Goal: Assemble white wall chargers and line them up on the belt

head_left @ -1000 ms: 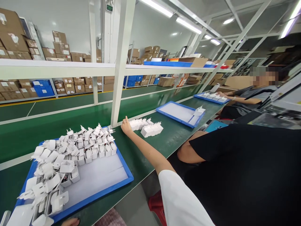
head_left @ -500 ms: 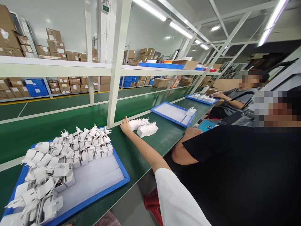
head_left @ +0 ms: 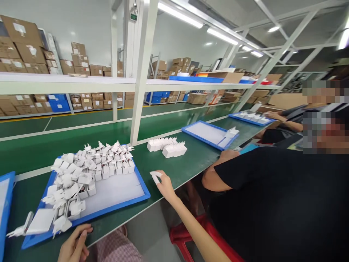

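My right hand [head_left: 163, 183] hovers over the green bench just right of the near blue tray [head_left: 120, 203], fingers partly spread, a white cot on one fingertip, holding nothing. My left hand [head_left: 74, 245] rests loosely curled at the bench's front edge below the tray's left corner, empty. The tray holds a heap of several white plug adapters [head_left: 89, 171]. A separate row of white adapters [head_left: 167, 146] lies on the bench farther right, beyond my right hand.
A person in a black shirt [head_left: 272, 200] sits close on my right, forearm on the bench edge. A second blue tray [head_left: 209, 133] and a third one [head_left: 249, 118] lie farther along. A white post [head_left: 140, 83] rises behind the trays. Another blue tray's edge [head_left: 7, 203] shows at left.
My right hand has drawn back from the far row of adapters to the bench beside the near tray. My left hand has come into view at the front edge.
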Available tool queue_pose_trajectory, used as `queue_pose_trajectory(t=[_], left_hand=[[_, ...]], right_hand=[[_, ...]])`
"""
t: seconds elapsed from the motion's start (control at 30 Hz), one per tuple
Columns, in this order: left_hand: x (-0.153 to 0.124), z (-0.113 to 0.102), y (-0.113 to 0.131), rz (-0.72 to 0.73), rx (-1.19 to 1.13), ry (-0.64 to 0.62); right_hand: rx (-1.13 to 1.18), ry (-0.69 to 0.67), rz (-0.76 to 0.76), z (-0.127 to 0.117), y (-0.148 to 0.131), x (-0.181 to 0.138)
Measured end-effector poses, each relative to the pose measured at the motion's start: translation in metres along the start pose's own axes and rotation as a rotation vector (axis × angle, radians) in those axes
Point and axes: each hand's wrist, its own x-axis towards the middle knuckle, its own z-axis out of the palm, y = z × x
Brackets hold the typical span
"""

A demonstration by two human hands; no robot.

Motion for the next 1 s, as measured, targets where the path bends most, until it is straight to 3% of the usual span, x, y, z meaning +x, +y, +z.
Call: queue_pose_trajectory(t=[0.17, 0.43, 0.53, 0.63, 0.73, 0.8, 0.9, 1.0], left_hand=[[-0.001, -0.007, 0.011, 0.134, -0.028, -0.054], [-0.006, -0.008, 0.003, 0.206, -0.034, -0.031], [-0.01, -0.008, -0.002, 0.248, -0.041, 0.042], [-0.015, -0.019, -0.007, 0.311, -0.025, 0.234], [-0.017, -0.038, -0.009, 0.379, 0.041, 0.449], [-0.014, -0.048, -0.008, 0.426, 0.104, 0.528], [-0.006, -0.048, -0.002, 0.501, 0.202, 0.556], [0.002, -0.033, 0.004, 0.569, 0.291, 0.564]], right_hand=[[0.068, 0.064, 0.176, 0.022, -0.017, -0.045], [0.073, -0.018, 0.235, 0.031, -0.021, -0.047], [0.071, -0.03, 0.226, 0.026, -0.026, -0.042], [0.073, -0.01, 0.226, 0.02, -0.036, -0.039], [0.079, 0.009, 0.208, 0.012, -0.059, -0.041], [0.086, -0.007, 0.171, 0.008, -0.082, -0.041], [0.114, -0.075, 0.098, 0.004, -0.124, -0.03], [0.141, -0.182, 0.064, 0.002, -0.162, -0.003]])
